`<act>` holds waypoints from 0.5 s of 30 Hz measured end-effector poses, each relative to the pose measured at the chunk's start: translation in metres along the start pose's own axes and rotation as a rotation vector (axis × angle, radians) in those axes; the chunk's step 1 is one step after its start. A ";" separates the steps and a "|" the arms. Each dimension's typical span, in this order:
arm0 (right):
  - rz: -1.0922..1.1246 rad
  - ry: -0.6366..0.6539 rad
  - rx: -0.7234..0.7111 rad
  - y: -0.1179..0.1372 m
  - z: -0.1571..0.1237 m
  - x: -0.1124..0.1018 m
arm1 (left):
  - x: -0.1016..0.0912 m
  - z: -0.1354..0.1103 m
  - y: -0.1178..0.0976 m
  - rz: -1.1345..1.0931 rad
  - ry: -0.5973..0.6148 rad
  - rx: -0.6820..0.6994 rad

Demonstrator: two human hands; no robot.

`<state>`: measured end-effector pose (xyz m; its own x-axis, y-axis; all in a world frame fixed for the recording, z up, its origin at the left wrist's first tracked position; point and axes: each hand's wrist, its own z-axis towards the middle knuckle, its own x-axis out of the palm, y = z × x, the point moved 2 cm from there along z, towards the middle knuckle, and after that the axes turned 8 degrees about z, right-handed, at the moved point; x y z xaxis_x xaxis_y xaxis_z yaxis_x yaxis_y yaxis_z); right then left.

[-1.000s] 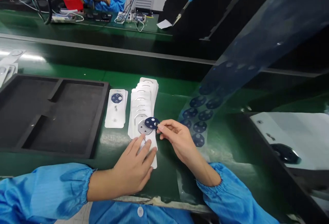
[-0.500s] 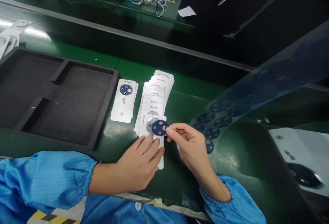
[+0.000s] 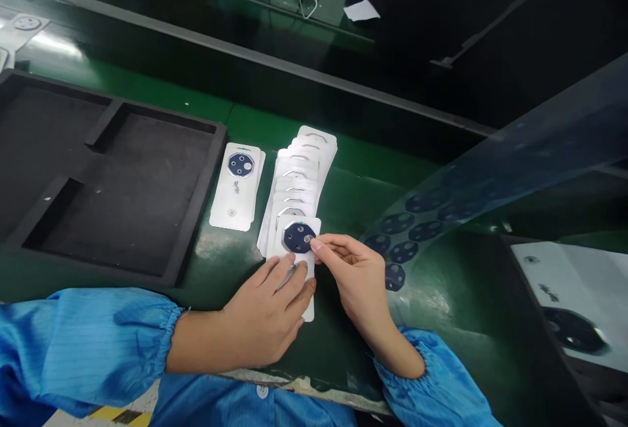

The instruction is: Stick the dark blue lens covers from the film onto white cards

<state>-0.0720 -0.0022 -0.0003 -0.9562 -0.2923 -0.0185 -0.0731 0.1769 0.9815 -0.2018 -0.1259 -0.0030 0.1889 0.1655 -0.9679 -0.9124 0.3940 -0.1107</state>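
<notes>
Under the spread fingers of my left hand (image 3: 267,312) lies a white phone-shaped panel (image 3: 308,306), the nearest of a fanned stack (image 3: 297,172). My left hand rests flat on its lower half. My right hand (image 3: 356,276) pinches the right edge of a dark blue sticker (image 3: 296,237) with round holes. That sticker sits over the panel's round camera area, nearly lined up with it. Left of the stack, a small pile of white panels (image 3: 233,198) shows a dark blue camera disc on top. To the right, a clear film strip (image 3: 407,224) carries several more dark blue stickers.
A black compartmented tray (image 3: 147,198) takes up the left of the green table (image 3: 358,198). At the right edge stands a dark holder with a larger white panel (image 3: 579,290). More panels (image 3: 19,34) lie at the far left. Behind runs a metal rail (image 3: 275,64).
My right hand has moved the dark blue sticker slightly left, from beside the camera area to over it. My left hand stays on the panel. The view has shifted slightly.
</notes>
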 end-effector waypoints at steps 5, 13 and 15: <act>-0.005 0.002 0.001 0.001 -0.001 0.001 | 0.000 0.000 0.000 0.001 -0.006 0.004; -0.046 -0.008 -0.025 0.002 -0.002 0.001 | -0.002 0.000 0.000 0.008 0.012 0.016; -0.045 -0.006 -0.026 0.002 -0.001 0.001 | -0.002 0.000 0.000 0.008 0.013 0.017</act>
<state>-0.0731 -0.0035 0.0023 -0.9538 -0.2936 -0.0636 -0.1086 0.1395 0.9842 -0.2020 -0.1261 -0.0015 0.1773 0.1572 -0.9715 -0.9076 0.4078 -0.0997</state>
